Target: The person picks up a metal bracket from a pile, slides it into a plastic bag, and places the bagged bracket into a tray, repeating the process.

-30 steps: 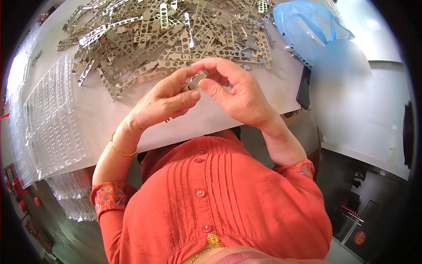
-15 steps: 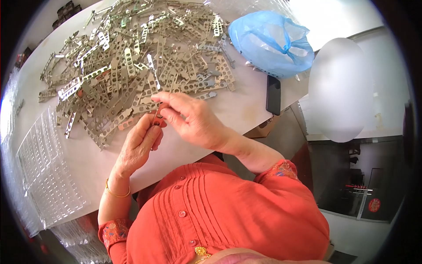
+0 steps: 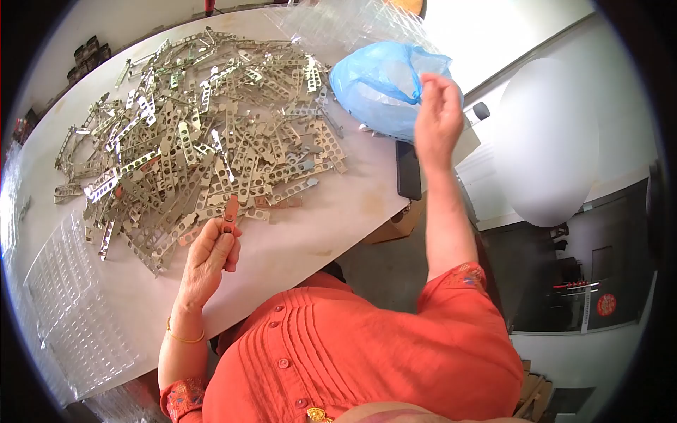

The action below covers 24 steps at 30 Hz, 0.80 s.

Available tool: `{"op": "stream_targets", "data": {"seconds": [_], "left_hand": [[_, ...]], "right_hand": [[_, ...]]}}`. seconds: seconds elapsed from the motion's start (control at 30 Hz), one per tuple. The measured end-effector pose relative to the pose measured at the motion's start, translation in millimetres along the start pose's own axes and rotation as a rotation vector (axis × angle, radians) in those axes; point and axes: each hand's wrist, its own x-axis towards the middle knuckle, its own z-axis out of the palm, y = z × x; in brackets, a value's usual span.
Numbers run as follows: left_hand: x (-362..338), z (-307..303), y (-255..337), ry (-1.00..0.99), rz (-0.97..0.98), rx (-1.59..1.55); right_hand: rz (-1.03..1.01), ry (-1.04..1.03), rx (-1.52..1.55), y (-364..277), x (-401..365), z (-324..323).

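Observation:
My left hand [image 3: 211, 248] pinches a flat metal strip with holes [image 3: 230, 211], held upright and tinted reddish, near the front edge of the pile. Many similar perforated metal strips [image 3: 187, 144] lie heaped beyond it. My right hand [image 3: 438, 120] is raised over the right side of a blue plastic bag [image 3: 377, 70]. Its fingers are drawn together and overlap the bag's gathered opening in this view. I cannot tell what, if anything, they hold.
A black phone [image 3: 408, 171] lies at the table's right edge, just below the bag. Clear plastic trays with dimples [image 3: 81, 317] rest at the left, and more clear plastic sheeting [image 3: 352, 28] is at the back. A cardboard box [image 3: 400, 224] sits under the table edge.
My right hand has left the strip and my left hand and moved up and right to the blue bag. My left hand still holds the strip, now more upright. The view has shifted.

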Motion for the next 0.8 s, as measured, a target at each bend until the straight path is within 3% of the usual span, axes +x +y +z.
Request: {"op": "stream_targets", "data": {"seconds": [0.1,0.27,0.4,0.47,0.6,0.7,0.77,0.8], "left_hand": [[0,2,-1,-0.031,-0.017,0.008],[0,4,-4,-0.047,0.002,0.009],[1,3,-7,-0.05,-0.009,-0.012],[2,2,-6,-0.055,-0.027,-0.005],[1,3,-5,-0.064,-0.027,0.014],[1,3,-6,-0.062,-0.016,-0.008],[0,2,-4,-0.037,-0.037,-0.036],[1,2,-5,-0.03,-0.034,-0.041]], "right_hand": [[-0.068,-0.009,-0.192,47,49,-18],[0.182,-0.422,-0.399,122,85,-16],[0.224,-0.475,-0.526,100,82,-14],[0.353,-0.554,-0.725,89,82,-12],[0.354,-0.643,-0.687,106,76,-14],[0.429,-0.569,-0.505,96,70,-20],[0.511,-0.324,-0.164,65,58,-21],[0.504,-0.329,-0.162,45,49,-21]]}}
